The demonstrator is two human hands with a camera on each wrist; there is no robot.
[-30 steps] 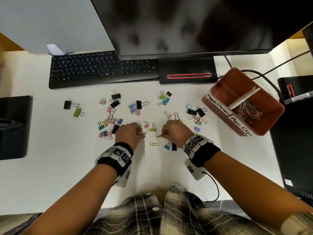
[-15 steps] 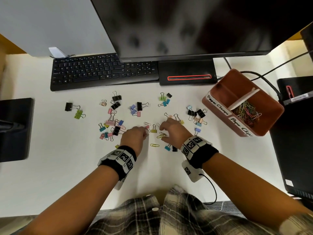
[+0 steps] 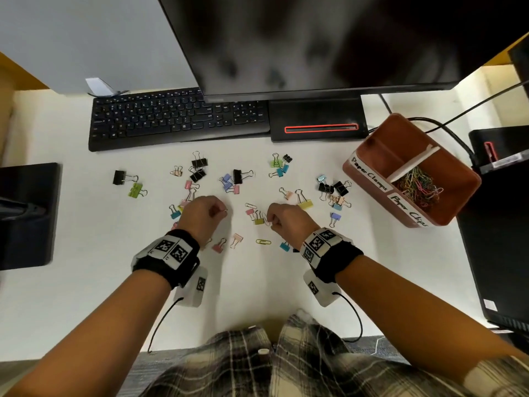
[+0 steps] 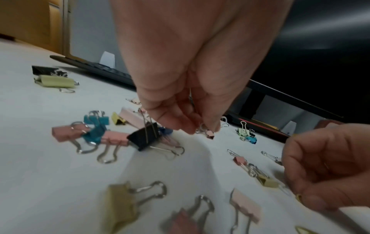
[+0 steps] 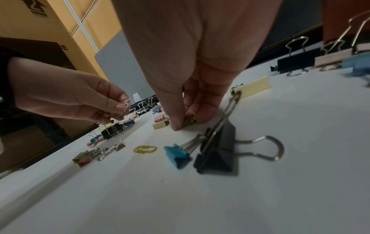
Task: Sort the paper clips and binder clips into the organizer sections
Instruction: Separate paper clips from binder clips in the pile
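Many coloured binder clips (image 3: 197, 175) and a few paper clips lie scattered on the white desk (image 3: 86, 253). My left hand (image 3: 224, 212) is raised a little over the desk and pinches silvery paper clips (image 4: 201, 130) between thumb and fingertips. My right hand (image 3: 270, 222) is down on the desk, pinching gold paper clips (image 5: 191, 118) beside a yellow binder clip (image 5: 160, 125). A yellow paper clip (image 3: 263, 242) lies between my wrists. The brown organizer (image 3: 369, 167) stands at the right; its nearer section holds a heap of paper clips (image 3: 418, 184).
A black keyboard (image 3: 177, 118) and a monitor base (image 3: 317, 121) run along the back under a large monitor. Dark devices sit at the left edge (image 3: 25, 216) and the right edge (image 3: 498, 224). Cables (image 3: 446, 130) pass behind the organizer.
The two hands have drawn apart. My left hand moved left and rose off the desk with its clips; my right hand stayed low at the clips in the middle.
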